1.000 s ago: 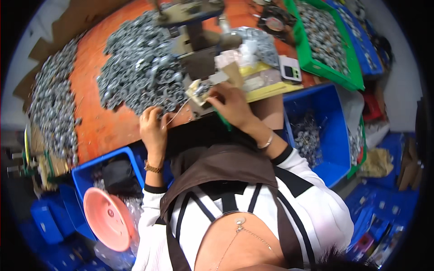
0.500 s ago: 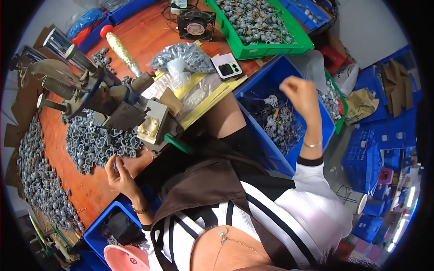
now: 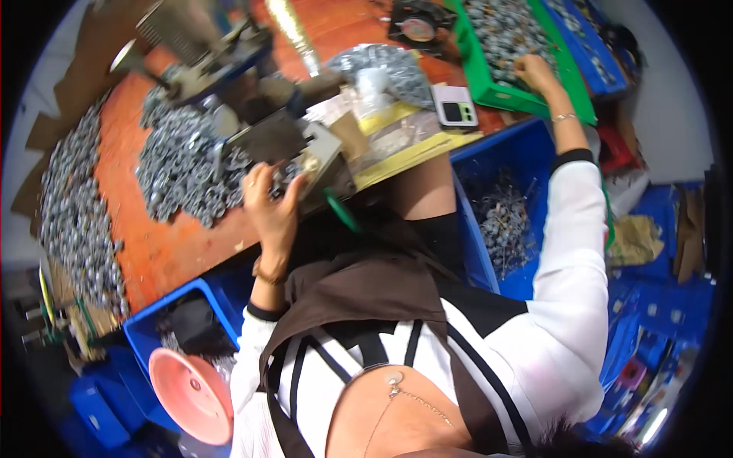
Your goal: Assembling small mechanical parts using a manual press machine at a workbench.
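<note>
My left hand (image 3: 271, 210) is raised beside the fixture of a metal hand press (image 3: 267, 141). Its thumb stands apart from the fingers, and I see nothing clearly held between them. A heap of grey ring-shaped parts (image 3: 183, 168) lies just left of this hand on the orange-red table. My right hand (image 3: 537, 75) reaches into a green tray (image 3: 496, 95) of grey ball-shaped parts (image 3: 496, 34) with thin wires. The right fingers are bent together among these parts; what they grip, if anything, is hidden.
A blue bin (image 3: 477, 252) with wired parts stands below my right arm. Another blue bin (image 3: 141, 328) and a pink bowl (image 3: 191, 397) sit at lower left. A phone (image 3: 456, 107), a bag of grey parts (image 3: 389, 69) and a small fan (image 3: 420, 27) lie on the table.
My right hand has gone from above the blue bin up into the green tray. My left hand has moved from the heap's edge toward the press fixture. The whole view has shifted.
</note>
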`<action>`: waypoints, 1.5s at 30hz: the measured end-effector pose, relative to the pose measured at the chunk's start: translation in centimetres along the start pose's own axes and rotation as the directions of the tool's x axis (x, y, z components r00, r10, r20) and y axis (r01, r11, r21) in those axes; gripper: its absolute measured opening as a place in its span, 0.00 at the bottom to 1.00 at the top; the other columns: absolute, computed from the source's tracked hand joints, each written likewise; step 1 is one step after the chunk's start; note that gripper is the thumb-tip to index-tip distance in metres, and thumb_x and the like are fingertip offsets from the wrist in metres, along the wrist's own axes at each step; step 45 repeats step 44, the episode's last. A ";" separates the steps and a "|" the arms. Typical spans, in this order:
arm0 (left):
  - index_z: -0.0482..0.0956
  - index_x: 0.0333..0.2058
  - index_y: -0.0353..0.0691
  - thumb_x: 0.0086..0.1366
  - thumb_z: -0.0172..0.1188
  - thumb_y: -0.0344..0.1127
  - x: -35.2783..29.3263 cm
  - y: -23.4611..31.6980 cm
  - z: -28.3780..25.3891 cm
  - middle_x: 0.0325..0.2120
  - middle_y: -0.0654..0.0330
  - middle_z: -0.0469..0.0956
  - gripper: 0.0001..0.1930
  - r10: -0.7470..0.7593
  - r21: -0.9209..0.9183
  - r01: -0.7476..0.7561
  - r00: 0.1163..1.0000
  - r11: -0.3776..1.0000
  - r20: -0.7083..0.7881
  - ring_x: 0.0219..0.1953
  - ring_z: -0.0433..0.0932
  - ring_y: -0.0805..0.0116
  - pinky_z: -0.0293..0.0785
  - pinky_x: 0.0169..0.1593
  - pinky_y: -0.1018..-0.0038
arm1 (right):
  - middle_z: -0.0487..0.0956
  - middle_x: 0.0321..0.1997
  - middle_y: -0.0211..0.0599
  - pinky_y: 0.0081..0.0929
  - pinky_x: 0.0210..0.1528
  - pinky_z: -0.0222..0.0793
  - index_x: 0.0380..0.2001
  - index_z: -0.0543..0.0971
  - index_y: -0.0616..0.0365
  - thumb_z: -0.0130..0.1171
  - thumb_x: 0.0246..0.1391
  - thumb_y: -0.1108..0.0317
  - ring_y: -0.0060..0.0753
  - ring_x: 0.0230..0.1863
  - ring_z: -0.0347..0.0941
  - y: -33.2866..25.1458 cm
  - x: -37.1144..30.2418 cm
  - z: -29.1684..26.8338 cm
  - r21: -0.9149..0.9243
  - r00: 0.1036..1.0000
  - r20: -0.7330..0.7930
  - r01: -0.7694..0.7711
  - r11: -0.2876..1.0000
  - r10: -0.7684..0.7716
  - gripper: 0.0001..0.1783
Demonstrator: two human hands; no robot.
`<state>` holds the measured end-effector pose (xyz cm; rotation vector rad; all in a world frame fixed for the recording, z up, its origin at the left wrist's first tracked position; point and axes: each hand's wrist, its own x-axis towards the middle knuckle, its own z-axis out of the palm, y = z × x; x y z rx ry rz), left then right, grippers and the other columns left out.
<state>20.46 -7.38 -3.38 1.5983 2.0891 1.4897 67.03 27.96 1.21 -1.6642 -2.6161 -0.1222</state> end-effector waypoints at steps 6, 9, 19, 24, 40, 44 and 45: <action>0.77 0.37 0.34 0.45 0.72 0.35 0.0 0.4 1.9 0.40 0.56 0.73 0.21 0.036 -0.004 -0.036 0.998 0.999 -0.049 0.46 0.66 0.57 0.64 0.50 0.66 | 0.81 0.34 0.48 0.32 0.38 0.77 0.39 0.74 0.66 0.52 0.60 0.69 0.40 0.36 0.80 1.6 -1.3 -5.6 0.627 0.507 -0.682 0.033 0.778 0.528 0.10; 0.78 0.41 0.37 0.46 0.72 0.36 -0.2 -0.3 2.1 0.43 0.57 0.73 0.22 -0.040 -0.046 0.039 0.999 0.998 -0.003 0.48 0.66 0.57 0.62 0.53 0.65 | 0.79 0.36 0.51 0.34 0.43 0.79 0.41 0.72 0.73 0.48 0.63 0.73 0.41 0.36 0.80 -0.7 -1.3 -9.4 0.681 0.387 -0.732 0.438 0.587 0.560 0.11; 0.77 0.44 0.37 0.51 0.69 0.39 -0.6 -0.7 2.8 0.47 0.55 0.73 0.22 -0.069 -0.059 0.068 0.998 0.996 -0.004 0.53 0.66 0.57 0.58 0.56 0.63 | 0.79 0.36 0.53 0.36 0.44 0.79 0.40 0.75 0.73 0.50 0.62 0.73 0.44 0.36 0.79 -12.0 -6.8 -13.0 0.675 0.387 -0.667 0.677 0.295 0.636 0.11; 0.76 0.46 0.35 0.53 0.68 0.39 0.1 -1.8 1.2 0.49 0.53 0.74 0.23 0.009 -0.002 -0.009 0.981 1.000 0.196 0.55 0.66 0.55 0.58 0.58 0.62 | 0.80 0.35 0.47 0.31 0.40 0.76 0.41 0.76 0.68 0.51 0.62 0.72 0.37 0.32 0.78 -14.9 -9.7 -11.5 0.734 0.599 -0.599 0.676 0.066 0.531 0.10; 0.82 0.40 0.38 0.53 0.67 0.47 16.3 -17.2 -11.9 0.31 0.52 0.83 0.21 -0.078 0.590 0.193 0.974 0.784 -0.214 0.35 0.81 0.54 0.75 0.41 0.63 | 0.74 0.25 0.35 0.15 0.29 0.62 0.36 0.77 0.68 0.52 0.57 0.77 0.19 0.22 0.67 -25.1 -17.2 -7.1 0.973 0.975 -0.223 0.223 0.057 -0.009 0.06; 0.82 0.40 0.41 0.52 0.68 0.47 18.0 -17.8 -11.1 0.31 0.53 0.83 0.20 -0.098 0.610 0.164 0.985 0.775 -0.141 0.36 0.81 0.55 0.75 0.42 0.64 | 0.79 0.28 0.37 0.15 0.29 0.67 0.32 0.80 0.67 0.54 0.55 0.80 0.20 0.26 0.74 -27.5 -17.7 -6.4 0.995 0.993 -0.090 0.093 0.041 -0.074 0.06; 0.82 0.40 0.41 0.52 0.68 0.47 18.0 -17.8 -11.1 0.31 0.53 0.83 0.20 -0.098 0.610 0.164 0.985 0.775 -0.141 0.36 0.81 0.55 0.75 0.42 0.64 | 0.79 0.28 0.37 0.15 0.29 0.67 0.32 0.80 0.67 0.54 0.55 0.80 0.20 0.26 0.74 -27.5 -17.7 -6.4 0.995 0.993 -0.090 0.093 0.041 -0.074 0.06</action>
